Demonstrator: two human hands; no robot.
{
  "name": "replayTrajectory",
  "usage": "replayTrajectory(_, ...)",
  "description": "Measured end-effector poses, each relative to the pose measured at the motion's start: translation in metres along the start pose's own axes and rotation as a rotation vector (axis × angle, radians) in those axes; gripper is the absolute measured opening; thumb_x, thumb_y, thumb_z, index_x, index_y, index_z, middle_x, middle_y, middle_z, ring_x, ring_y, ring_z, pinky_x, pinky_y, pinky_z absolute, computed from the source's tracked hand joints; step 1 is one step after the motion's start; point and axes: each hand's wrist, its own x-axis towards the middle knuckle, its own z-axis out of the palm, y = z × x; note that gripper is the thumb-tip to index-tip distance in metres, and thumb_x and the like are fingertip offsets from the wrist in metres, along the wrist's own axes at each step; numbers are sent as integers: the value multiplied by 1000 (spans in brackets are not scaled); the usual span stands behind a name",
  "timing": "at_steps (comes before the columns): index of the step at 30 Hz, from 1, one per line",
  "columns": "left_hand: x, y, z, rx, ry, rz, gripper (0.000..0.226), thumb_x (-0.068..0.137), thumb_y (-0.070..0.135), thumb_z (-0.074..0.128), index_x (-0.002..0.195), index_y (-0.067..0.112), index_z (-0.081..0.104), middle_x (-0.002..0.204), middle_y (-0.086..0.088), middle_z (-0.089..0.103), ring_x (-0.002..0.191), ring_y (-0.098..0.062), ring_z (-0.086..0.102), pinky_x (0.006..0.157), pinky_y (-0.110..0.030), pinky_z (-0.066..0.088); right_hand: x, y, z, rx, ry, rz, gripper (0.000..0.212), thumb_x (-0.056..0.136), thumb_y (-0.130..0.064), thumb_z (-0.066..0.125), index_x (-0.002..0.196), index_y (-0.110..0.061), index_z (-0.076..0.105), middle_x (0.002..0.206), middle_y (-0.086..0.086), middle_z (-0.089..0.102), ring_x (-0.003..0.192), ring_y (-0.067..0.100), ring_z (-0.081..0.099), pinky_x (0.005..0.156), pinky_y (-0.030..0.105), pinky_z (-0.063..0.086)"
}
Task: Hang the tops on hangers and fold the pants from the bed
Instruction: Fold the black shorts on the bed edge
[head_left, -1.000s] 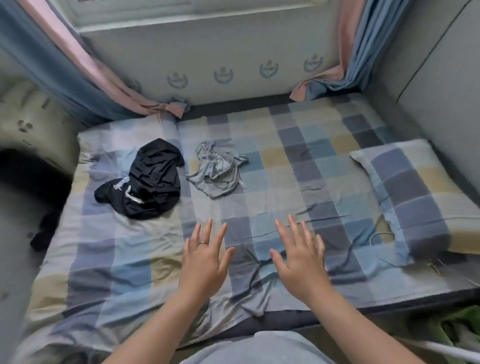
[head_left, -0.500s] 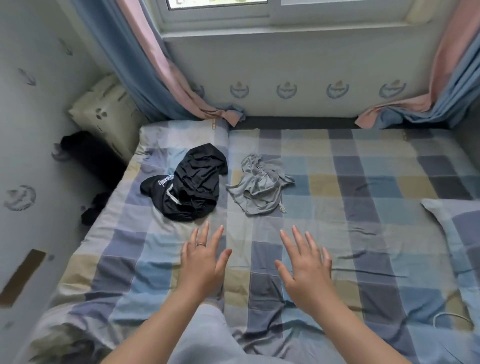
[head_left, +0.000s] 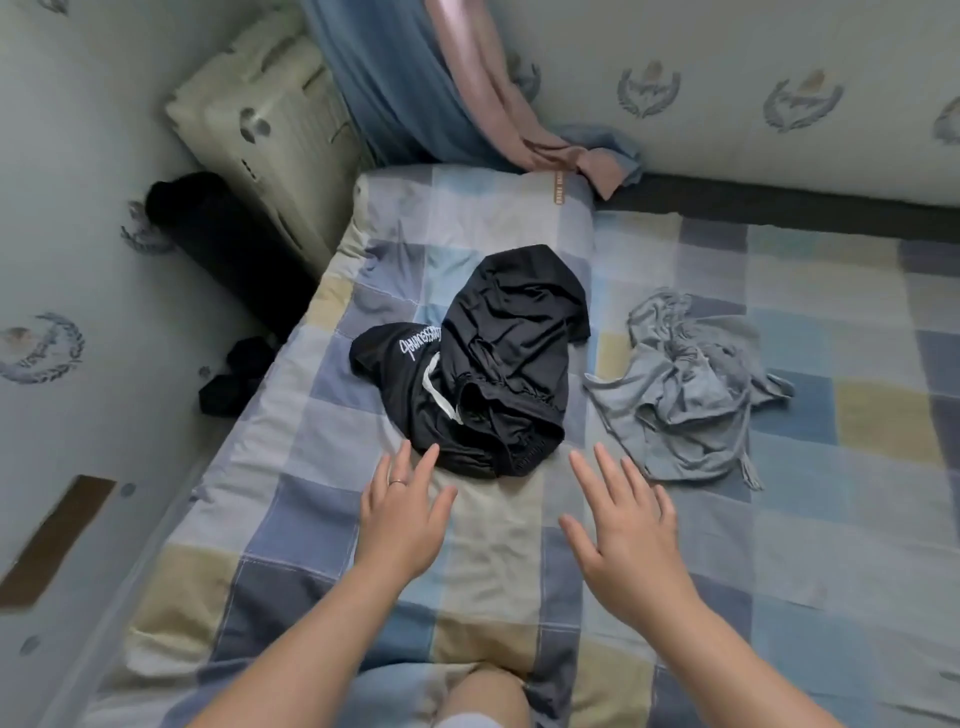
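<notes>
Empty, spread left hand (head_left: 402, 519) and right hand (head_left: 623, 525) hovered beside crumpled black drawstring shorts (head_left: 498, 358); grabbing one layer risked a tangled lift.

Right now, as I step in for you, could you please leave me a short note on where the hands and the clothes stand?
Left hand: open, holding nothing, fingertips by the near edge of the black garment; contact unclear.
Right hand: open, empty, over the checked bed sheet, nearer than both garments.
Grey garment: crumpled, to the right of the black one and apart from it.
Done: nothing hung or folded; both pieces lie crumpled.
Left: tell tops from pants, hang, fold. No hangers in view.
</notes>
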Motion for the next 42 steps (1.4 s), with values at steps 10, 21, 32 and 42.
replayTrajectory(10, 248, -130, 21, -445, 89, -219, 74, 98, 47, 54, 159, 26, 19, 167, -6, 15, 152, -28, 18, 120, -42, 18, 248, -91, 95, -182, -100, -252, 67, 102, -52, 36, 157, -46, -1, 168, -15, -5, 154, 13, -7, 122, 43, -1)
replayTrajectory(21, 397, -187, 88, -519, 25, -473, 32, 89, 61, 59, 112, 45, 45, 137, 2, 39, 127, -33, 37, 109, -47, 29, 461, -163, 184, -289, -71, -347, 74, 100, -41, 50, 160, -31, 9, 167, -1, 14, 153, 23, 10, 121, 42, 9)
replayTrajectory(32, 416, -204, 101, -520, 34, -456, 25, 84, 58, 66, 86, 42, 46, 109, 9, 38, 102, -20, 34, 92, -39, 25, 523, -182, 198, -318, -129, -282, 23, 96, -32, 59, 99, -17, 42, 89, 3, 51, 98, 37, 57, 73, 41, 44)
replayTrajectory(42, 366, -189, 67, -590, -17, -217, 26, 87, 29, 72, 72, 35, 51, 112, 3, 53, 116, -32, 51, 107, -47, 39, 397, -151, 158, -42, -88, -127, 35, 102, -37, 50, 73, -18, 45, 70, 1, 57, 84, 36, 57, 70, 37, 34)
